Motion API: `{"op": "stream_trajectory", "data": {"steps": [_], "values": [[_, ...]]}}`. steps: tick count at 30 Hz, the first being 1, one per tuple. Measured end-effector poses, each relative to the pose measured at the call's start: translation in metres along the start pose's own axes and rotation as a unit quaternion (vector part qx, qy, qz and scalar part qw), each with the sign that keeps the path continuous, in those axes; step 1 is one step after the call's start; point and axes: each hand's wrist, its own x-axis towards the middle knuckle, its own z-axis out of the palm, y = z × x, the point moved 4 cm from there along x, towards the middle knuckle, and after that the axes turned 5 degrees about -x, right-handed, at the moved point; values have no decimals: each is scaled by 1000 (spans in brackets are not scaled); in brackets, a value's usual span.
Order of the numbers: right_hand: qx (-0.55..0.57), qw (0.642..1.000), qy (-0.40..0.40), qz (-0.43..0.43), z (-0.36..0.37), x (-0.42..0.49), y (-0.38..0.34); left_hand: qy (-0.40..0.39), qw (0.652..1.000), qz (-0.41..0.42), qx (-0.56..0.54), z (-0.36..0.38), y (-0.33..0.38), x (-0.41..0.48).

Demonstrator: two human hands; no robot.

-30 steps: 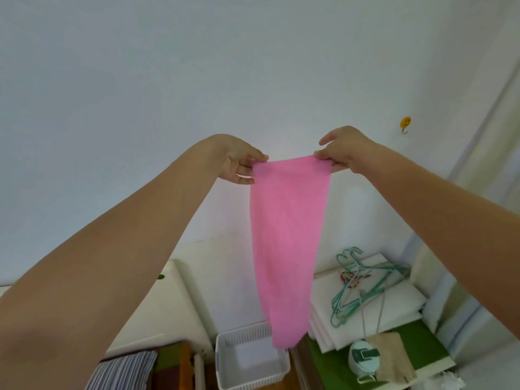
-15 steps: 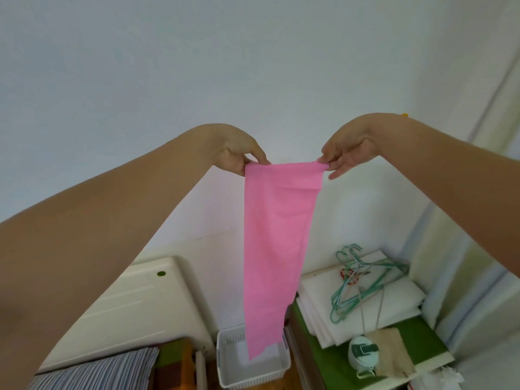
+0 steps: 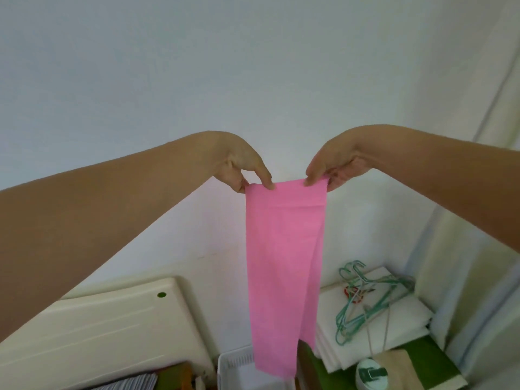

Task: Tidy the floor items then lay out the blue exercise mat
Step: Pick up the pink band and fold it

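Note:
A long pink cloth (image 3: 282, 266) hangs straight down in front of the white wall. My left hand (image 3: 239, 167) pinches its top left corner and my right hand (image 3: 334, 164) pinches its top right corner, both arms stretched forward at about the same height. The cloth's lower end dangles just over a white plastic basket (image 3: 233, 367). No blue exercise mat is in view.
A cream folded table top (image 3: 107, 330) leans at the lower left, with a striped cushion (image 3: 132, 382) below it. To the right, green wire hangers (image 3: 363, 302) lie on stacked white boards (image 3: 394, 327) over a green surface (image 3: 422, 353), beside a small white-green device (image 3: 371, 374).
Both hands have come down and drawn closer to level, lowering the pink cloth so that its end hangs over the basket. The view has tilted down a little.

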Motion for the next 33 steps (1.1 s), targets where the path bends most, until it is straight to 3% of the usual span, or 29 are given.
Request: {"op": "stream_trajectory", "data": {"steps": [3, 13, 16, 19, 22, 26, 33], "values": [[-50, 998, -2, -31, 7, 0, -6, -24, 992, 24, 122, 15, 5, -11], [-154, 977, -50, -138, 15, -9, -21, 7, 949, 48, 310, 29, 3, -25], [-271, 945, -26, -183, 26, -12, -25, 48, 906, 66, 415, 27, 7, -25], [-415, 877, 50, -236, 31, -10, -29, 67, 859, 85, 501, 26, 10, -29], [-449, 846, 94, -270, 29, -15, -36, 73, 852, 102, 508, 16, 11, -32], [-462, 812, 157, -320, 14, -27, -50, 96, 871, 160, 454, -9, 18, -41], [-293, 815, 295, -404, -40, -45, -64, 171, 879, 290, 338, -58, 47, -60]]}}
